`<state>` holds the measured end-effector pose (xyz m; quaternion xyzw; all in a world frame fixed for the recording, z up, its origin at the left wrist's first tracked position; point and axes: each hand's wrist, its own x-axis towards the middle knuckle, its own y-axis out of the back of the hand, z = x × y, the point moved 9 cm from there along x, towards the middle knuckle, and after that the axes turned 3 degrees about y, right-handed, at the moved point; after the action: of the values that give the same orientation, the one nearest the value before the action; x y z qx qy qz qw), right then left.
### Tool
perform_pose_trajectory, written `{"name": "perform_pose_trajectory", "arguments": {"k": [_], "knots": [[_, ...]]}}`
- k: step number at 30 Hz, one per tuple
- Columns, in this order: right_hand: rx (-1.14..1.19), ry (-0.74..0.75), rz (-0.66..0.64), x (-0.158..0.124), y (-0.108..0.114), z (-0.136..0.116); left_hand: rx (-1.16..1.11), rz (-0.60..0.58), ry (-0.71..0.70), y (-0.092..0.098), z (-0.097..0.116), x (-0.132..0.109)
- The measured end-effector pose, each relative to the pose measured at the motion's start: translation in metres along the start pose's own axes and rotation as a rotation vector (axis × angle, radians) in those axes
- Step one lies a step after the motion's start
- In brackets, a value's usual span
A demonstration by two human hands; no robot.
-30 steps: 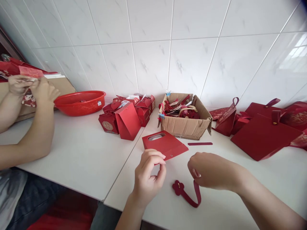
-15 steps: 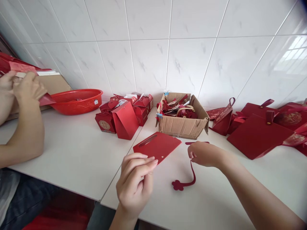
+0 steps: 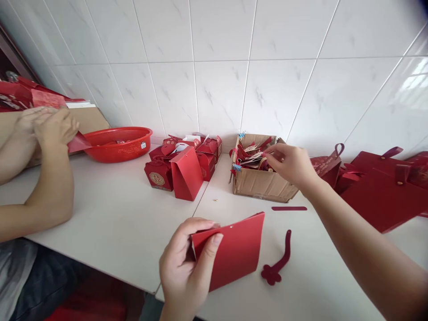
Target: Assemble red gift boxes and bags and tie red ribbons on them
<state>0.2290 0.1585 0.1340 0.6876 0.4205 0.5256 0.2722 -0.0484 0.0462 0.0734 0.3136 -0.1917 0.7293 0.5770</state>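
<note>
My left hand [image 3: 187,263] grips a red paper gift box [image 3: 237,249] by its upper left edge, thumb in front and fingers behind. A small hole shows near the box's top edge. My right hand [image 3: 289,162] reaches over a cardboard box [image 3: 264,187], fingertips drawn together among the tags and red pieces [image 3: 252,156] inside. What those fingertips hold, if anything, is hidden. A dark red strap with a flower-shaped end [image 3: 276,269] lies on the table right of the gift box. Beyond it lies a straight dark red strip [image 3: 289,208].
Small red boxes [image 3: 158,176] and a tall red box [image 3: 187,174] stand left of the cardboard box. A red plastic basket [image 3: 117,145] is farther left, beside another person's hands [image 3: 55,125]. Red bags with handles [image 3: 384,191] crowd the right. A tiny gold-coloured piece [image 3: 215,200] lies mid-table.
My right hand has left the flower-ended strap on the table and moved up to the cardboard box. My left hand has tilted the gift box upright, its broad face now towards me.
</note>
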Motion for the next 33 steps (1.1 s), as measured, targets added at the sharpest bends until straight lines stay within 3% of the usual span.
{"name": "perform_pose_trajectory", "arguments": {"k": [3, 6, 10, 13, 17, 26, 33], "knots": [[-0.062, -0.003, -0.194, 0.044, -0.044, 0.000, -0.020, -0.086, -0.047, -0.008, 0.000, 0.002], [-0.078, -0.052, -0.283, 0.063, -0.077, 0.006, -0.061, -0.147, -0.076, -0.014, -0.001, 0.004], [-0.087, -0.138, -0.316, 0.064, -0.091, 0.016, -0.096, -0.162, -0.041, -0.017, -0.007, 0.005], [-0.045, -0.164, -0.233, 0.065, -0.080, 0.020, -0.095, -0.158, -0.024, -0.018, -0.011, 0.004], [0.132, -0.146, 0.024, 0.056, -0.047, 0.021, -0.079, -0.144, 0.010, -0.017, -0.016, 0.003], [0.638, -0.263, 0.601, -0.022, 0.025, 0.067, -0.055, -0.136, 0.006, -0.020, -0.017, 0.003], [1.042, -0.192, 0.748, -0.029, 0.039, 0.079, -0.100, -0.025, 0.176, -0.024, -0.021, -0.001]]}}
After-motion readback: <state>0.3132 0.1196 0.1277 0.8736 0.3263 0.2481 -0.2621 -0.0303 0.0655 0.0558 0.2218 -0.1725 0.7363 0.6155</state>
